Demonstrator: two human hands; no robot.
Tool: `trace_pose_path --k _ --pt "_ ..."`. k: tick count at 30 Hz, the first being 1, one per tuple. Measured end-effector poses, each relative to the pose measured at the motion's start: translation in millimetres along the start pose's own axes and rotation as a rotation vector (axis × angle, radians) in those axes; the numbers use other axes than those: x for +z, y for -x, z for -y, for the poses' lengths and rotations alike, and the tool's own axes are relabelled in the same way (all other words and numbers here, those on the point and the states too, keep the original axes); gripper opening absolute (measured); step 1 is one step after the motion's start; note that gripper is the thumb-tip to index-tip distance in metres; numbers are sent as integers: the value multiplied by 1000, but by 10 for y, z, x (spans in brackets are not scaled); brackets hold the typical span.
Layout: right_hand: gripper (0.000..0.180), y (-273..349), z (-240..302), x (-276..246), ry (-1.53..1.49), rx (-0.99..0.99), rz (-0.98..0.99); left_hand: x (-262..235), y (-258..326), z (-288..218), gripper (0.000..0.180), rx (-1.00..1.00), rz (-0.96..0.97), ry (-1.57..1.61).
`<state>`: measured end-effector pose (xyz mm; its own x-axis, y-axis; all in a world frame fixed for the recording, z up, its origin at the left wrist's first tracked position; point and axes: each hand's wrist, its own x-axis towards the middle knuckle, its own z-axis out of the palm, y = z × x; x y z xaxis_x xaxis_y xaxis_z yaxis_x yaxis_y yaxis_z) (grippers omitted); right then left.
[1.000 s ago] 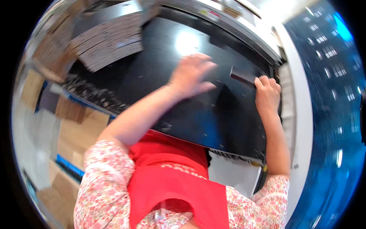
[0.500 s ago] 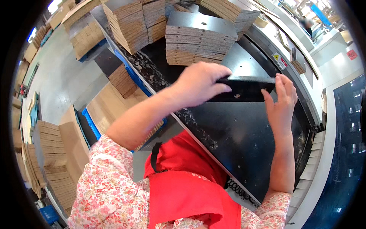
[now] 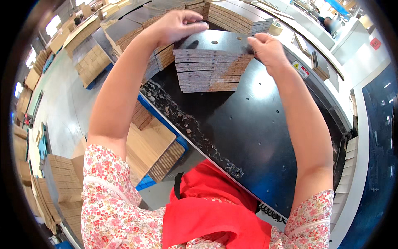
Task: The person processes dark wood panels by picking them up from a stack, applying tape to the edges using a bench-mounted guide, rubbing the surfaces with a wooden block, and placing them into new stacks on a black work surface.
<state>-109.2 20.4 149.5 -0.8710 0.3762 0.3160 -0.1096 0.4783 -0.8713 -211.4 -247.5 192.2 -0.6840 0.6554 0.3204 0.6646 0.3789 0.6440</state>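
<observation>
A stack of dark-faced chipboard panels (image 3: pixel 209 76) stands on the black table, raw speckled edges toward me. Its top panel (image 3: pixel 228 41) has a large round hole and smaller ones. My right hand (image 3: pixel 267 50) grips this panel's right edge between thumb and fingers. At the panel's far left corner is my left hand (image 3: pixel 178 27), its thumb stretched out and apart from the bent fingers. A dark shadow of that hand falls on the panel.
The black table (image 3: pixel 248 137) has small holes and a strip of chips and dust (image 3: pixel 182 122) along its left edge. More panel stacks (image 3: pixel 240 18) stand behind. Wood-coloured boards (image 3: pixel 151 143) lie on a blue pallet at left. A white machine frame (image 3: pixel 348 166) borders the right.
Both hands have moved forward and away from me, from holding a dark panel above the table to the top of the stack. My left hand's fingers have come apart from the panel.
</observation>
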Motion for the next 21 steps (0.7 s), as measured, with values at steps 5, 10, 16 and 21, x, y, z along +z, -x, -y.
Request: trace_pose_path --k 5,10,16,21 --pt "30 126 -52 214 -85 43 6 40 449 196 81 80 64 -286" --pt "34 161 -40 266 -130 1 -75 65 384 353 74 118 17 -80" --pt "46 257 -321 61 194 -273 -179 179 650 352 60 257 -169 -96" --pt "29 1143 129 -276 33 -157 -64 81 1541 251 35 218 98 581"
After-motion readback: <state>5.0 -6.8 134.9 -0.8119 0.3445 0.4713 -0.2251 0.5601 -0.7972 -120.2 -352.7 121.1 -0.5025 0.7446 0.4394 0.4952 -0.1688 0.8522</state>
